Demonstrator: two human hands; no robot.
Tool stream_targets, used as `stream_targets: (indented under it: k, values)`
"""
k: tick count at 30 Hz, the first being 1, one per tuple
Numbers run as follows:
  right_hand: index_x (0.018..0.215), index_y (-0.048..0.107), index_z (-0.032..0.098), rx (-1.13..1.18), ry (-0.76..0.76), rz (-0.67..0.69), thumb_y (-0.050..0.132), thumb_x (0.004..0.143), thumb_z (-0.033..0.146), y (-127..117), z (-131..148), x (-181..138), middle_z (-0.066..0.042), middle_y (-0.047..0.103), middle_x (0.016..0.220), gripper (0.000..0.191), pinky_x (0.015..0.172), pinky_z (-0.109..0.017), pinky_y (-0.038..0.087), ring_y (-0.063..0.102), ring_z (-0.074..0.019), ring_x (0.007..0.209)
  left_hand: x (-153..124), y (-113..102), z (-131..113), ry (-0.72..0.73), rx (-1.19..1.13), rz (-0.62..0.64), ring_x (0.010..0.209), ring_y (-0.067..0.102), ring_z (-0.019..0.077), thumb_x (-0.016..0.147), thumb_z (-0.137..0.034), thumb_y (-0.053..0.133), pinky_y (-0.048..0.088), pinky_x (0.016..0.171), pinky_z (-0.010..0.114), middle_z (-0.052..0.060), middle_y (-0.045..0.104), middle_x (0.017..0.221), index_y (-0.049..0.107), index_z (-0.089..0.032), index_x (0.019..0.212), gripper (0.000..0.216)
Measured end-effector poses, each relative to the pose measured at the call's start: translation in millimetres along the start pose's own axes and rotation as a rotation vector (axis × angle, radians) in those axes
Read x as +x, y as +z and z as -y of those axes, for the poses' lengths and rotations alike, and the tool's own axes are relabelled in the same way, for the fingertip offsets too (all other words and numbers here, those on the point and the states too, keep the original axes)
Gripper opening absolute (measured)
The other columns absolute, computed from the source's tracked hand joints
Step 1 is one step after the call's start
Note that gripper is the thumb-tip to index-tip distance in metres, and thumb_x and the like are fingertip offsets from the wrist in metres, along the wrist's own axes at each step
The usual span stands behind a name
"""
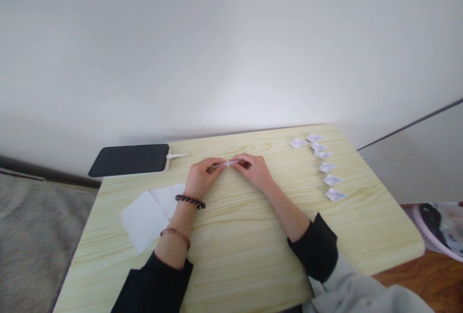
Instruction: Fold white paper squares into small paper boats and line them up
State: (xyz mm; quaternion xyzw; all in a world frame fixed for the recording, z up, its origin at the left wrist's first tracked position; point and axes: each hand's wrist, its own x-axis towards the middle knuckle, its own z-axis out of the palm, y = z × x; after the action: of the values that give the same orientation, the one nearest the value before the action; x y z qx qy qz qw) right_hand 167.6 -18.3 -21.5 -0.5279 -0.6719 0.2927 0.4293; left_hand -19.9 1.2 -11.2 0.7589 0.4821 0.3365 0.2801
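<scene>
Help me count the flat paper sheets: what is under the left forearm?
White paper sheets lie partly beneath the left forearm, on the table. The forearm hides their right-hand part, so I cannot tell how many.

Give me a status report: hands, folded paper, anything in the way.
Left hand, right hand: pinching from opposite sides. Folded paper: small, held between them. No blockage seen there; sheets partly hidden by left arm.

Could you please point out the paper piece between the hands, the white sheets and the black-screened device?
Paper piece (227, 163): head view, its middle.
White sheets (144, 221): head view, left sheet's middle.
Black-screened device (130, 159): head view, screen centre.
</scene>
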Motion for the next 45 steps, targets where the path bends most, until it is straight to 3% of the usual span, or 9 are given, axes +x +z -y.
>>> stream_targets:
  k: [3, 11, 24, 45]
  values:
    - [0.091, 0.068, 0.023, -0.044, -0.049, 0.014, 0.061, 0.085, 0.027, 0, 1, -1, 0.001, 0.072, 0.077, 0.011, 0.064, -0.023, 0.050, 0.065, -0.0132, 0.063, 0, 0, -1, 0.029, -0.017, -0.009, 0.052, 0.051, 0.0103, 0.081, -0.035, 0.061, 0.042, 0.052, 0.022, 0.000, 0.072, 0.077, 0.072, -0.020, 0.087, 0.019]
    - [0.092, 0.065, 0.021, -0.283, -0.292, 0.044, 0.054, 0.089, 0.019, 0, -2, -2, -0.004, 0.070, 0.092, 0.011, 0.082, -0.031, 0.046, 0.062, -0.0178, 0.087, 1, 1, 1, 0.142, -0.035, -0.005, 0.074, 0.063, 0.0135, 0.084, -0.027, 0.058, 0.048, 0.063, 0.022, 0.002, 0.072, 0.084, 0.071, -0.019, 0.084, 0.015]
    - [0.089, 0.062, 0.020, -0.289, -0.289, 0.068, 0.053, 0.088, 0.016, 0, 3, -2, -0.004, 0.069, 0.088, 0.011, 0.081, -0.031, 0.045, 0.060, -0.0177, 0.084, 1, 2, 6, 0.190, 0.040, 0.011, 0.082, 0.065, 0.0167, 0.084, -0.023, 0.055, 0.051, 0.077, 0.028, 0.002, 0.071, 0.085, 0.069, -0.020, 0.083, 0.014]
    - [0.095, 0.061, 0.020, -0.300, -0.251, 0.104, 0.049, 0.089, 0.016, -1, 6, -3, -0.005, 0.066, 0.091, 0.014, 0.083, -0.032, 0.044, 0.058, -0.0182, 0.088, 0, 2, -2, 0.124, 0.062, 0.011, 0.077, 0.064, 0.0163, 0.085, -0.027, 0.052, 0.053, 0.075, 0.029, 0.004, 0.071, 0.084, 0.066, -0.018, 0.085, 0.017]
